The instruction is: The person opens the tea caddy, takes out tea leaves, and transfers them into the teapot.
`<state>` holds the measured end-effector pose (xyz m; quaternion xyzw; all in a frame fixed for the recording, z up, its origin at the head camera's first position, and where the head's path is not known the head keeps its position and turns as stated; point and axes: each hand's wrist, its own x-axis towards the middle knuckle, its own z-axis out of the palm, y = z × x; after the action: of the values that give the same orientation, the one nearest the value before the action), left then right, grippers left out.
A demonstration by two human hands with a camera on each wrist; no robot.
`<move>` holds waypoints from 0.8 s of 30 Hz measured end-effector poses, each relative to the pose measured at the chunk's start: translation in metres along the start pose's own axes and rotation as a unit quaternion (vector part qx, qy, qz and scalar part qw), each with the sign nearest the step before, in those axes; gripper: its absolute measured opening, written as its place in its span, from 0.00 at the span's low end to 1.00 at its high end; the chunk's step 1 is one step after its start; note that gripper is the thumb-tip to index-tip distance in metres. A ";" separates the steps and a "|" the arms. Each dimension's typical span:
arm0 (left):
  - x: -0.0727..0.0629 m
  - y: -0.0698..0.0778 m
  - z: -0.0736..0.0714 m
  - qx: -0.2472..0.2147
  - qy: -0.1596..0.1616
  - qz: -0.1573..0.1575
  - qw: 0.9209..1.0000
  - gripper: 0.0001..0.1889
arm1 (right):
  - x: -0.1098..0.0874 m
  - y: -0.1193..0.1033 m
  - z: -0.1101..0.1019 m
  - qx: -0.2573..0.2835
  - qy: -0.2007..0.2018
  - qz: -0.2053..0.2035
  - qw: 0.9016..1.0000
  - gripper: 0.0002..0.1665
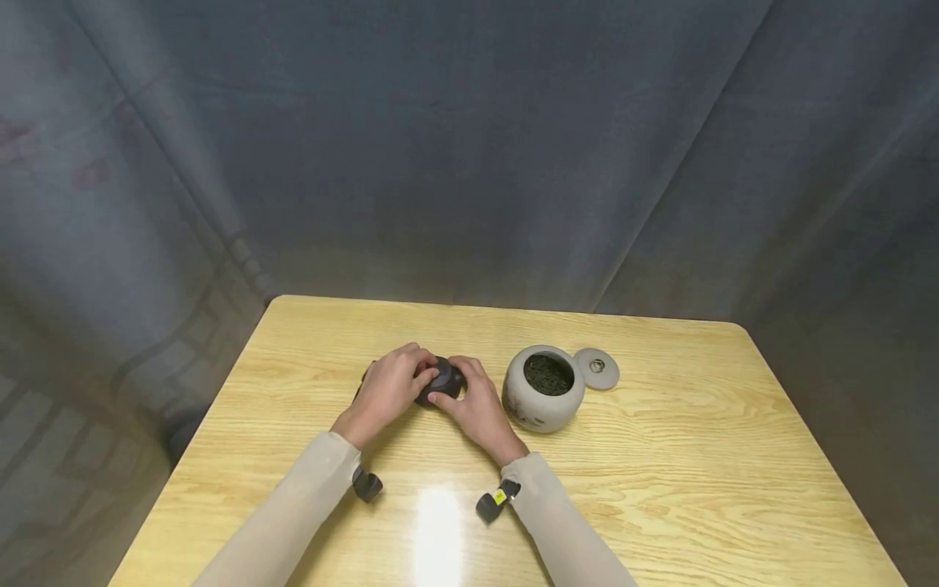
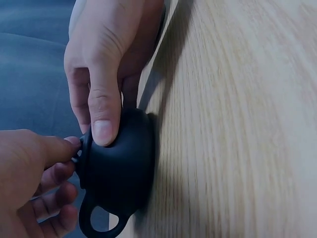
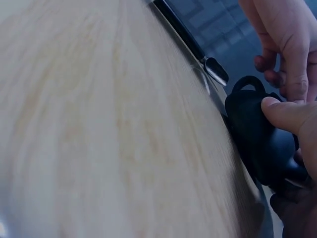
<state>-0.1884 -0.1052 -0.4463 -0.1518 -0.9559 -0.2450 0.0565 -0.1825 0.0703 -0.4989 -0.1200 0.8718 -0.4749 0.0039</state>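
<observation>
A small dark teapot [image 1: 424, 398] sits on the table between both hands. My left hand [image 1: 392, 379] pinches the knob of its lid, thumb and forefinger together, as the left wrist view shows. The lid [image 2: 84, 161] is on the pot's mouth. My right hand [image 1: 482, 408] grips the body from the spout side, its thumb [image 2: 103, 131] pressed against the wall. The loop handle [image 2: 89, 218] points toward the left hand. To the right of the right hand stands a round grey jar [image 1: 524, 399] holding dark green tea leaves [image 1: 548, 373].
The jar's grey lid [image 1: 601, 375], with a ring on top, lies beside the jar at its back right. A scoop [image 3: 216, 71] with a dark handle lies past the teapot's handle. Grey curtains [image 1: 455, 163] hang around the wooden table [image 1: 697, 432].
</observation>
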 end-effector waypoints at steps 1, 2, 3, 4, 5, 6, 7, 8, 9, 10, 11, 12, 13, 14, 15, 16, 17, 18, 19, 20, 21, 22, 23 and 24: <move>-0.001 0.000 0.000 -0.002 0.001 0.000 1.000 0.10 | 0.000 0.000 0.000 -0.003 0.000 -0.001 1.000 0.40; -0.001 0.001 0.000 -0.004 0.003 -0.001 1.000 0.10 | 0.000 0.000 0.000 -0.006 0.000 -0.003 1.000 0.40; -0.002 0.001 -0.001 -0.005 0.005 -0.001 1.000 0.10 | -0.001 -0.001 0.000 -0.009 -0.001 -0.005 1.000 0.39; -0.002 0.001 -0.001 -0.006 0.005 -0.002 1.000 0.10 | -0.001 -0.001 0.000 -0.013 -0.002 -0.007 1.000 0.39; -0.003 0.001 -0.002 -0.008 0.008 -0.003 1.000 0.10 | -0.001 -0.002 0.000 -0.017 -0.003 -0.010 1.000 0.39; -0.004 0.002 -0.002 -0.009 0.011 -0.002 1.000 0.10 | -0.002 -0.003 0.000 -0.019 -0.003 -0.013 1.000 0.39; -0.005 0.002 -0.003 -0.010 0.014 -0.001 1.000 0.10 | -0.003 -0.004 -0.001 -0.023 -0.003 -0.014 1.000 0.39; -0.005 0.003 -0.003 -0.011 0.016 0.000 1.000 0.10 | -0.004 -0.006 -0.001 -0.024 -0.004 -0.014 1.000 0.40; -0.006 0.003 -0.004 -0.013 0.019 0.001 1.000 0.11 | -0.005 -0.007 -0.002 -0.026 -0.006 -0.014 1.000 0.41; -0.008 0.004 -0.004 -0.015 0.024 0.003 1.000 0.11 | -0.006 -0.008 -0.003 -0.030 -0.007 -0.014 0.999 0.42; -0.010 0.004 -0.005 -0.017 0.029 0.005 0.999 0.12 | -0.008 -0.010 -0.004 -0.036 -0.007 -0.013 0.999 0.43; -0.011 0.005 -0.006 -0.020 0.033 0.008 0.999 0.12 | -0.010 -0.011 -0.005 -0.043 -0.006 -0.013 0.999 0.44; -0.013 0.006 -0.006 -0.023 0.037 0.009 0.999 0.13 | -0.012 -0.013 -0.007 -0.052 -0.005 -0.013 0.999 0.45; -0.016 0.007 -0.007 -0.027 0.042 0.012 0.999 0.13 | -0.014 -0.015 -0.009 -0.059 -0.003 -0.014 0.998 0.44; -0.018 0.007 -0.008 -0.030 0.046 0.013 0.998 0.14 | -0.016 -0.017 -0.011 -0.069 0.000 -0.018 0.997 0.44; -0.020 0.008 -0.009 -0.031 0.050 0.014 0.998 0.15 | -0.019 -0.020 -0.013 -0.079 0.003 -0.019 0.997 0.44; -0.022 0.010 -0.010 -0.032 0.053 0.015 0.998 0.15 | -0.022 -0.022 -0.015 -0.085 0.005 -0.023 0.996 0.43; -0.024 0.011 -0.010 -0.031 0.057 0.015 0.998 0.14 | -0.025 -0.026 -0.017 -0.089 0.007 -0.028 0.996 0.43; -0.026 0.012 -0.011 -0.030 0.061 0.015 0.998 0.15 | -0.028 -0.029 -0.020 -0.091 0.007 -0.031 0.995 0.42; -0.028 0.013 -0.012 -0.029 0.063 0.016 0.997 0.15 | -0.031 -0.032 -0.022 -0.091 0.006 -0.039 0.995 0.42; -0.030 0.015 -0.012 -0.028 0.065 0.017 0.997 0.15 | -0.034 -0.035 -0.025 -0.092 0.005 -0.043 0.995 0.42; -0.032 0.016 -0.012 -0.027 0.067 0.019 0.997 0.15 | -0.038 -0.038 -0.027 -0.090 0.003 -0.048 0.995 0.41; -0.033 0.018 -0.013 -0.028 0.070 0.022 0.997 0.15 | -0.042 -0.040 -0.030 -0.087 0.000 -0.050 0.995 0.41; -0.035 0.020 -0.013 -0.029 0.072 0.026 0.997 0.15 | -0.045 -0.042 -0.032 -0.084 -0.003 -0.052 0.995 0.41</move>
<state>-0.1488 -0.1041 -0.4326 -0.1597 -0.9376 -0.2815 0.1270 -0.1339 0.0848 -0.4512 -0.1660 0.9011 -0.3995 -0.0282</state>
